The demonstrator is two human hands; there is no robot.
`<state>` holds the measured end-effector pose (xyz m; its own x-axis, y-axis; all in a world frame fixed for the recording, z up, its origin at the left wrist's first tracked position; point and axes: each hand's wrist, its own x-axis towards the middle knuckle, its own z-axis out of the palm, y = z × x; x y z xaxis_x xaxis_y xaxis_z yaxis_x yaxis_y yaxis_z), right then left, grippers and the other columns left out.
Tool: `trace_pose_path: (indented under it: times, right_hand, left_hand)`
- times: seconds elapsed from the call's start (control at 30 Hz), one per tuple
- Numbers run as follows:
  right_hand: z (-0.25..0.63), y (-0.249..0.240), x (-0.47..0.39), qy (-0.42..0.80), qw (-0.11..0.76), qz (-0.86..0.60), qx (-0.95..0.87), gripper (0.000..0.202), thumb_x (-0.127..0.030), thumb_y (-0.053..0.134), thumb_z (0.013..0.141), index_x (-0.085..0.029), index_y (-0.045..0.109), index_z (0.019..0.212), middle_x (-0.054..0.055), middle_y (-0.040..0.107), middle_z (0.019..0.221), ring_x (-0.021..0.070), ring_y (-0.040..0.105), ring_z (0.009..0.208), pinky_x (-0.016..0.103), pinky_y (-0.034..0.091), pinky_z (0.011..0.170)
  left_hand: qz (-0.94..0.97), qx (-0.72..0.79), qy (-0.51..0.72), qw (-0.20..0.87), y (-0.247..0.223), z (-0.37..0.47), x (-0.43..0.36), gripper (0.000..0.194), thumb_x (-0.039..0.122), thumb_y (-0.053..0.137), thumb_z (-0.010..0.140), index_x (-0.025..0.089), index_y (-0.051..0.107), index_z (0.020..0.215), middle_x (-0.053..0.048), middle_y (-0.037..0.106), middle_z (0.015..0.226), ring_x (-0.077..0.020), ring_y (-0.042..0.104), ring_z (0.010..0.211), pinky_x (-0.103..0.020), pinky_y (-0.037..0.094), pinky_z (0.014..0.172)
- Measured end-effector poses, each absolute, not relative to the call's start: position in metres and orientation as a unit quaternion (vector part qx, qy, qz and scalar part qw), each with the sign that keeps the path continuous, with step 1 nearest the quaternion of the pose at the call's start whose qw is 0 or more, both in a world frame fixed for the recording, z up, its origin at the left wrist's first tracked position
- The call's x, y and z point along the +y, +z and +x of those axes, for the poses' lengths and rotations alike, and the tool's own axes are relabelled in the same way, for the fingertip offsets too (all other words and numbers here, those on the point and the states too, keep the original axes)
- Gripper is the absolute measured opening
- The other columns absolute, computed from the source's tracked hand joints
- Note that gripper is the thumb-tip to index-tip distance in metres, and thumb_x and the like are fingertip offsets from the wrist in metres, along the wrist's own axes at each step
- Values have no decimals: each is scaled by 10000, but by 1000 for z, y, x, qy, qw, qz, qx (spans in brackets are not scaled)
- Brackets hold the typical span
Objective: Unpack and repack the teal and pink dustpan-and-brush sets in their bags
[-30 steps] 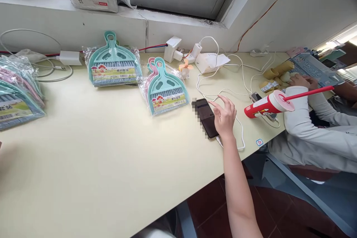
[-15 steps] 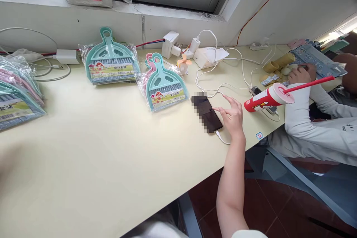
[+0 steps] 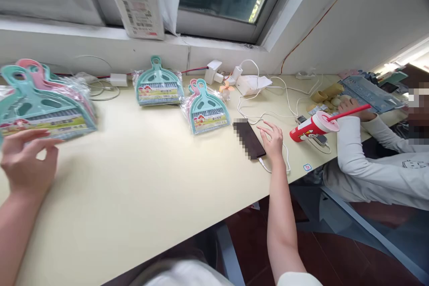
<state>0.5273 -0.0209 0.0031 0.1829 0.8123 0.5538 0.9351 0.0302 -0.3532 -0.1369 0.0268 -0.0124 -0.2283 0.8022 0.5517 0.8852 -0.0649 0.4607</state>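
My left hand [image 3: 31,156] hovers at the near side of a stack of wrapped dustpan and brush sets [image 3: 50,107], green and pink, at the left; its fingers are bent and apart, and I cannot tell whether they touch the wrapping. Beside a dark phone [image 3: 253,140] plugged into a white cable is my right hand [image 3: 273,140], fingers loosely curled and apart, holding nothing. Another wrapped stack of green dustpan sets [image 3: 158,82] lies against the wall. To its right, a smaller pile with a green dustpan set [image 3: 208,109] on top has pink handles behind it.
A red paper cup [image 3: 310,128] with a straw stands right of my right hand. White cables [image 3: 295,98], a plug adapter [image 3: 212,71], a small fan [image 3: 226,90] and a white box [image 3: 251,85] line the back. A co-worker's white sleeve [image 3: 350,140] rests on the table's right end.
The view has swung left and up. My left hand, a blur at the edge before, is now over the table by the left stack. My right hand has drawn slightly off the phone.
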Motion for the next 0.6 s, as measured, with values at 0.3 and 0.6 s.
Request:
trace_pose_path:
  times: [0.3,0.6]
  right_hand:
    - [466,37,72,-4,222,-710,-668,384,-321,528,920,-185,643,1260,138,662,1238,298,556,1153,463,433,966]
    - [226,50,30,-32,311,-444,-840,378,-77,405,908,-183,675,1150,134,662,1152,287,559,1127,444,407,1010]
  left_hand:
    - [-657,-648,-372,103,-8,-140,24,190,213,480,896,177,666,918,-60,639,1200,-196,563,1201,-375,475,1050]
    - [-687,-684,-243,31,-11,-140,16,472,172,422,887,136,578,1332,-102,509,1477,-266,379,1418,-456,214,1219]
